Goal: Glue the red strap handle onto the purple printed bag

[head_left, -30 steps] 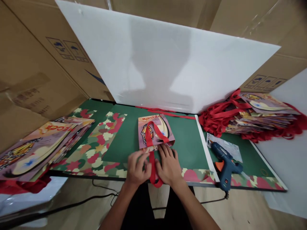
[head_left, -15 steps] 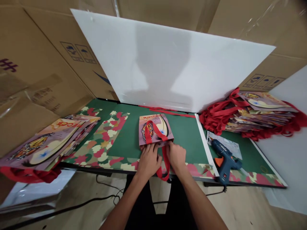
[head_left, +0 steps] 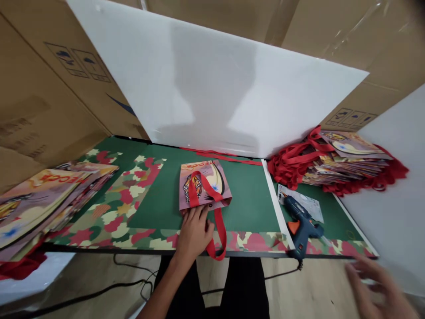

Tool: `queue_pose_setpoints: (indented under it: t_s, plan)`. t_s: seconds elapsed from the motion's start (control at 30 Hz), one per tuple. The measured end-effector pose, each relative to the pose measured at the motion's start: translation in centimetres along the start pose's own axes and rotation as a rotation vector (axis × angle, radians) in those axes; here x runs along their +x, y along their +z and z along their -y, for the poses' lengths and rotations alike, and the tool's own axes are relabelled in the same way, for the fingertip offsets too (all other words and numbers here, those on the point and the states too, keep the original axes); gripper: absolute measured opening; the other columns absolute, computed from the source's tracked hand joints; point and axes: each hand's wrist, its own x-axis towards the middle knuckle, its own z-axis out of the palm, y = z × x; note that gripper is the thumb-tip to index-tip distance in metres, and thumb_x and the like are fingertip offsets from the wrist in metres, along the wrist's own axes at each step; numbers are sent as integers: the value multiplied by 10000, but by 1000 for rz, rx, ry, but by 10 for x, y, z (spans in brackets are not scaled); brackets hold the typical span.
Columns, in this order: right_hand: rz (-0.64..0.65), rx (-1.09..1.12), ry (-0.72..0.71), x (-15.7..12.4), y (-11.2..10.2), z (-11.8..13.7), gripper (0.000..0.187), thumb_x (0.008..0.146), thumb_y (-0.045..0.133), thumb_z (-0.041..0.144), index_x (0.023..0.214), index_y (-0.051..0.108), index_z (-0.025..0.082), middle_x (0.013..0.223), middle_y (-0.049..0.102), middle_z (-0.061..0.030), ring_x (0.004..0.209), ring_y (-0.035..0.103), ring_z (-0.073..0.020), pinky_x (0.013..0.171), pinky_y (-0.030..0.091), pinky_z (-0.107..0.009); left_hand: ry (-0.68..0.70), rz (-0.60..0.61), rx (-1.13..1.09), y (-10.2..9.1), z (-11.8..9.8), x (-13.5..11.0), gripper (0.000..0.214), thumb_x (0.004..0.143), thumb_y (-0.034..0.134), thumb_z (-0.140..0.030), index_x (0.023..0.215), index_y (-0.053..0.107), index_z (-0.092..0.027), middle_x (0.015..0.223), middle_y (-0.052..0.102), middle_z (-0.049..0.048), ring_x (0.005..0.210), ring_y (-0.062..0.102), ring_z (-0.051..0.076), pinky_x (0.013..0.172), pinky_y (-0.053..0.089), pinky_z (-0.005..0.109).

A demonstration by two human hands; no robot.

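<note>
While pressing the small printed bag flat near the table edge, left hand fingers spread; right hand blurred, empty, fingers wide, near glue gun.

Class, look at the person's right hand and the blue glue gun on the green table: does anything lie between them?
Nothing visible does. The right hand is blurred, open and off the table's front edge; the blue glue gun lies near that edge, with only bare floor and the table rim between them.
</note>
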Motion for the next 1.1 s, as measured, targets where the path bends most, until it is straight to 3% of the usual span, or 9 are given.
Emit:
queue_pose_setpoints:
  t_s: [0.13,0.3,0.4,0.5,0.63,0.73,0.83,0.93,1.1]
  plan:
    - [546,139,-310,-22,104,98,559,979,489,578,1326,660,175,865,737,-78,736,672,-212,668,512,-296,6,12,-20,-2,0,3,397,885,517,-175,1251,657,-117,1254,684,142,1144,610,327,1007,487,504]
    - [673,-124,-487,-30,206,175,402,1011,540,396,1344,643,195,946,762,-73,874,719,-236,684,431,-268,1,33,-21,-5,0,0,411,889,519,-169,1276,645,-106,1262,676,145,1146,604,329,981,499,491]
    - [672,-125,-496,-35,199,163,309,1046,462,363,968,718,208,904,751,-55,805,702,-205,653,394,-259,-13,25,-4,-5,-1,-2,420,885,519,-166,1284,642,-116,1272,674,148,1145,605,328,981,496,495]
    - [707,-4,-387,-27,146,98,493,1049,392,550,843,691,217,696,685,-36,657,652,-191,608,405,-262,-12,15,8,-5,-1,-3,427,881,519,-163,1284,644,-103,1284,672,157,1152,603,331,989,487,505]
    - [194,-265,-227,-2,52,-6,510,925,492,639,916,727,186,718,667,-128,629,641,-283,521,436,-336,-4,26,-10,-5,-1,-2,421,886,517,-162,1274,656,-72,1286,670,166,1166,597,327,1000,481,499]
    - [-44,-271,-215,-4,27,-17,528,917,530,568,1194,671,142,907,706,-186,730,678,-307,548,505,-368,-5,26,-13,-6,-2,0,418,881,519,-157,1262,667,-69,1274,674,168,1155,602,321,994,488,483]
    - [208,11,-371,-28,71,46,326,992,537,481,1061,697,206,937,745,-120,778,713,-245,626,572,-319,-7,36,3,-9,-5,1,421,893,528,-180,1276,664,-71,1251,681,165,1137,608,327,977,502,481]
    - [631,225,-794,-53,151,125,364,1068,400,307,1306,655,200,1343,670,-116,1252,626,-220,1066,516,-379,10,81,-15,-12,-6,-2,461,922,526,-217,1339,618,-45,1310,656,173,1209,582,334,1042,489,485]
    - [659,-5,-872,-70,232,171,597,1037,442,363,1555,438,64,1581,452,-156,1481,374,-310,1225,323,-479,52,130,-35,-11,-9,-13,482,963,395,-135,1389,557,23,1458,556,205,1406,459,319,1211,369,486]
